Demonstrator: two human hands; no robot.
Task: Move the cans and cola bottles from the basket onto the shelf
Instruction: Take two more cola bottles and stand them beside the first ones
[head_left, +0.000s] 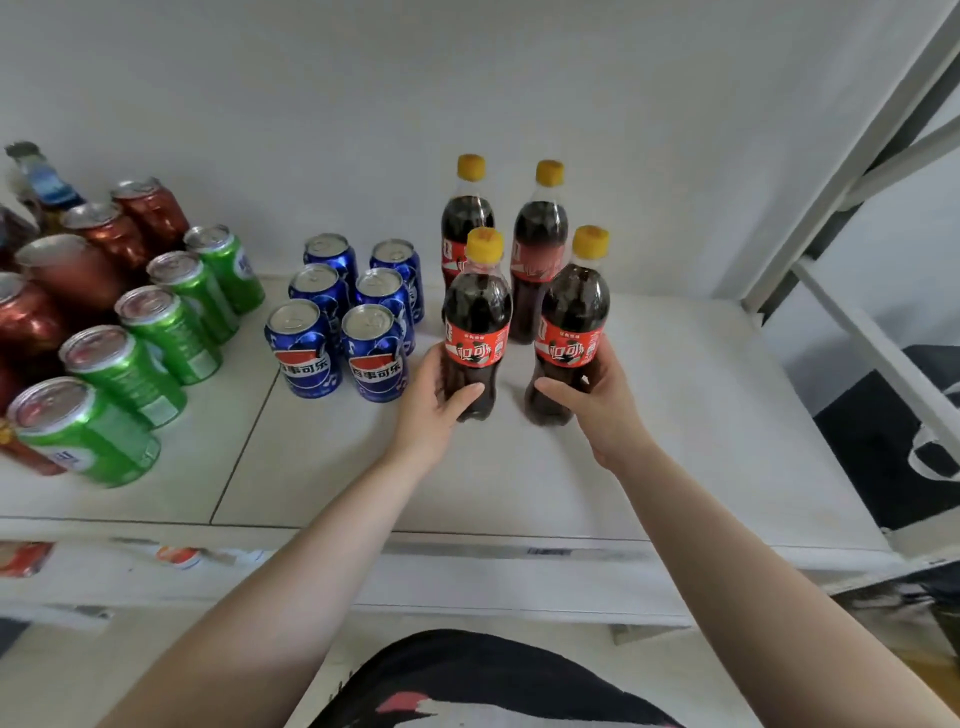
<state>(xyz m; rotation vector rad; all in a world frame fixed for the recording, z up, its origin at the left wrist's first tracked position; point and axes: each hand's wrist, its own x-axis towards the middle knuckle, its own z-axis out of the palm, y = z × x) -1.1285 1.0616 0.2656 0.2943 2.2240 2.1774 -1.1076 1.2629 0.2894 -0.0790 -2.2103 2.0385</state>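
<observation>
The left hand (439, 402) grasps the lower body of the left front bottle (475, 325), thumb across the front and fingers round the far side; the right hand (597, 397) grasps the right front bottle (571, 332) the same way. Both bottles stand upright on the shelf (701, 415), apart from each other, with a bare strip of shelf between them.

To the right of the right grip the shelf lies open as far as its right edge, where the white frame post (841, 171) rises. Nearer than both grips a broad bare band runs to the front edge. A seam in the shelf surface runs well to the left of the left grip.

Just behind the grips stand two back bottles (537, 249), upright, yellow-capped like the front pair, close to the wall (467, 78); the front bottles stand just before them, and whether they touch cannot be told.

Just left of the left grip stand six blue cans (337, 312) in two files, the nearest can just beside the left hand. Farther left come a file of green cans (171, 327), then red cans (104, 239) at the frame's edge, with a blurred bottle (44, 182) behind them.

Below the shelf's front edge a dark garment (467, 680) shows.
</observation>
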